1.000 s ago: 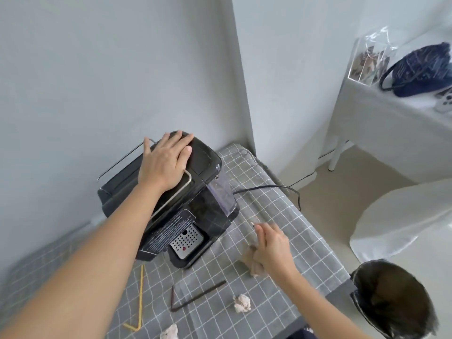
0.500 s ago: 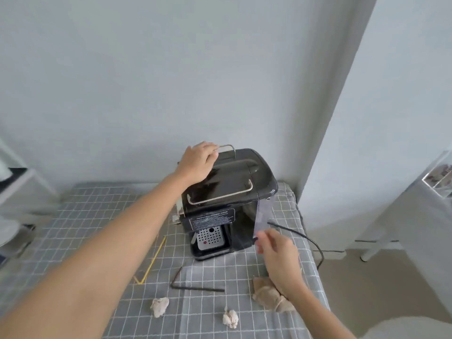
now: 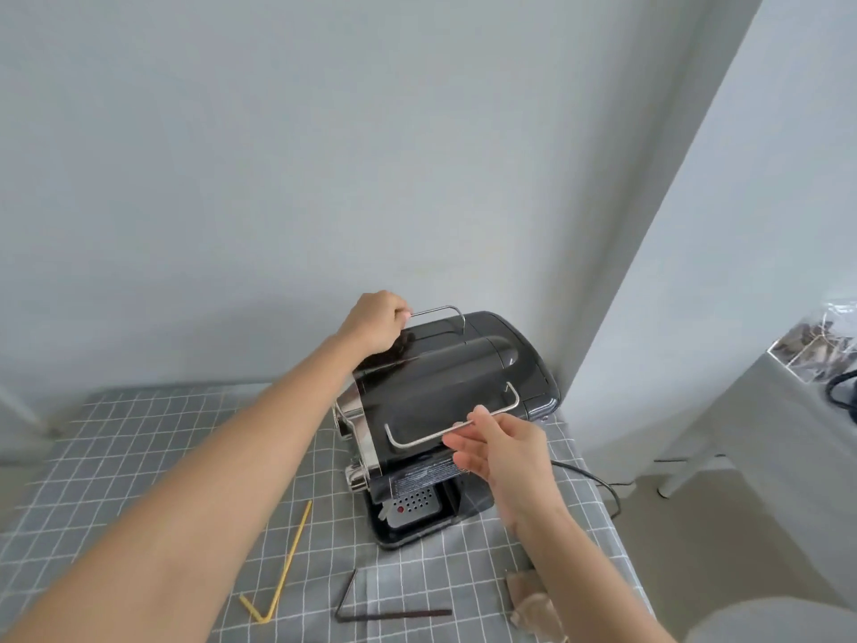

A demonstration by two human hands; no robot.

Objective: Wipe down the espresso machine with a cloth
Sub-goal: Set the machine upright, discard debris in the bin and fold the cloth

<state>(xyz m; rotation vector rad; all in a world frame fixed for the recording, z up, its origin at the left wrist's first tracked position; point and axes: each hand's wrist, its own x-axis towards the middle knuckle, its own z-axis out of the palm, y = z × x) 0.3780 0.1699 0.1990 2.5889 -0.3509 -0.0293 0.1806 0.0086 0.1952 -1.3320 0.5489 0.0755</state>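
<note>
On the machine's (image 3: 445,401) front rail (image 3: 452,429), the right hand (image 3: 503,450) pinches the wire; the left hand (image 3: 375,324) grips the rear rail (image 3: 436,313). The machine sits tilted on the table (image 3: 139,438), and thin rails could slip, dropping it. Its cord (image 3: 598,480) may snag. Neither hand holds the cloth (image 3: 533,605), which lies by the right forearm, so wiping waits.

One espresso machine (image 3: 445,401), one cloth (image 3: 533,601), two bent straws, yellow (image 3: 283,573) and dark (image 3: 375,612), two hands.
</note>
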